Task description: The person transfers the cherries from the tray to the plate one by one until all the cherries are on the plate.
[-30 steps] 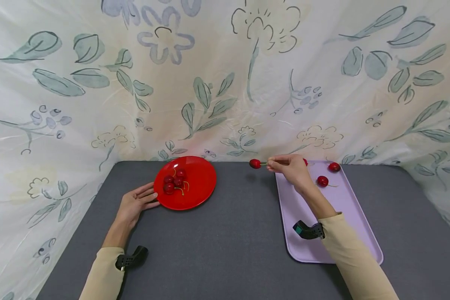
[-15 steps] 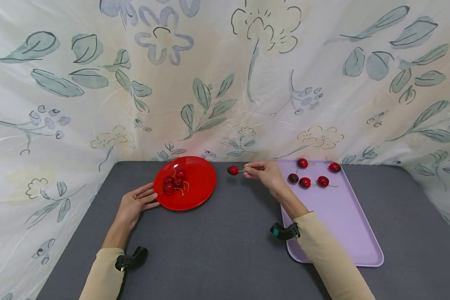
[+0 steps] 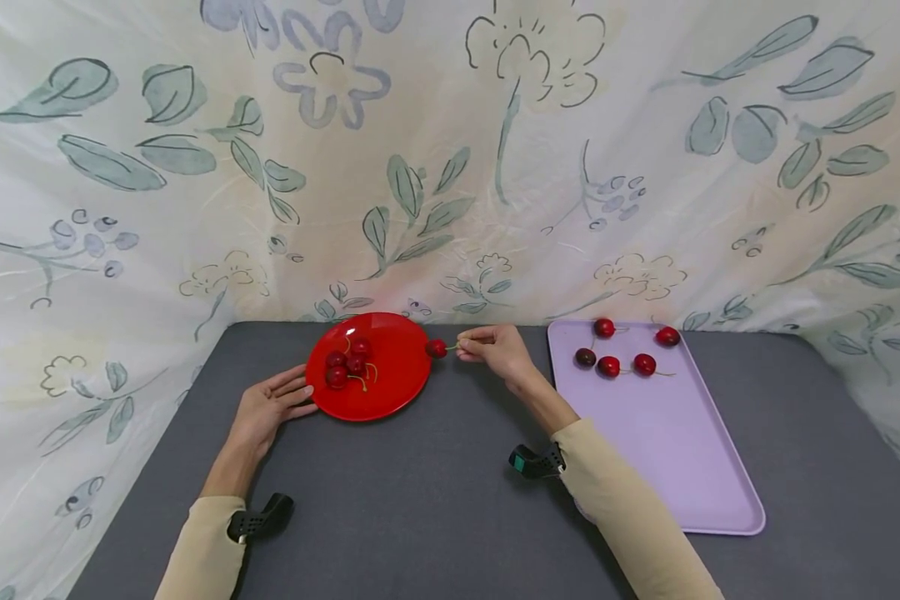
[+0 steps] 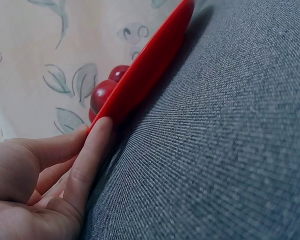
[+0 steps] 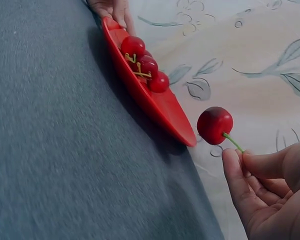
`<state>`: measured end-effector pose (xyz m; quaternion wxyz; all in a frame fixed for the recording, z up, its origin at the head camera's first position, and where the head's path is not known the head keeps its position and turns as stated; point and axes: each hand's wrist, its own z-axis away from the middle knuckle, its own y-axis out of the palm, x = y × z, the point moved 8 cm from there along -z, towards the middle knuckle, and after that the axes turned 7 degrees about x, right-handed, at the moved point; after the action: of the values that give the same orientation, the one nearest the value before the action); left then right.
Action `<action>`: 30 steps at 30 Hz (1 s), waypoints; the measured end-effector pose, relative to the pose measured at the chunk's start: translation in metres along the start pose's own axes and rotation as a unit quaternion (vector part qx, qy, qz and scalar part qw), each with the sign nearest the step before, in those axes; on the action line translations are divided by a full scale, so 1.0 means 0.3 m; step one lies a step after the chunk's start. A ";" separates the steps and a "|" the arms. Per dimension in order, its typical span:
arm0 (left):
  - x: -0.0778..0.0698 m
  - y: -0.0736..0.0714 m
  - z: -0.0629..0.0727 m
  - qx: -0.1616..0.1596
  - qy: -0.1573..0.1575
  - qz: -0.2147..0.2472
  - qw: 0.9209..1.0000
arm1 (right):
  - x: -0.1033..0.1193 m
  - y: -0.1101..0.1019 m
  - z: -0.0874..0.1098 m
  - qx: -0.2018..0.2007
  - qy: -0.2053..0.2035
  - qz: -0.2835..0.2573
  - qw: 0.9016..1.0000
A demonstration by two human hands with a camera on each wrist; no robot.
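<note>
My right hand pinches a cherry by its green stem, thumb against fingertip. In the head view this cherry overlaps the right rim of the red plate; the right wrist view shows it above the plate's near end. Several cherries with stems lie bunched on the plate's left half. At the plate's left rim, my left hand holds the edge between thumb and fingers, as the left wrist view shows with the hand close to the cloth.
A lilac tray lies at the right, partly covered by the right sleeve. Several cherries are near its far end. Behind the dark grey table hangs a floral curtain.
My right hand has carried the cherry leftward from beside the tray to the plate's right rim, uncovering cherries on the tray. The left hand stays at the plate.
</note>
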<state>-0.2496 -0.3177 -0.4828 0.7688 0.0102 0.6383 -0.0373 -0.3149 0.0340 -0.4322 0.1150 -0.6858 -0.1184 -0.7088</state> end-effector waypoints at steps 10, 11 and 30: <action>0.002 -0.003 0.001 0.002 0.000 -0.001 1.000 | -0.009 0.101 -0.029 0.001 0.026 -0.024 0.999; 0.002 -0.003 0.000 0.003 0.001 -0.002 1.000 | -0.012 0.112 -0.034 0.000 0.029 -0.026 0.999; -0.007 0.001 0.003 0.003 0.008 0.002 1.000 | -0.051 0.280 -0.090 -0.079 0.008 0.075 0.994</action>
<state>-0.2490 -0.3172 -0.4806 0.7639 0.0143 0.6441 -0.0375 -0.3125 -0.0541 -0.4476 0.1142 -0.6941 -0.0100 -0.7107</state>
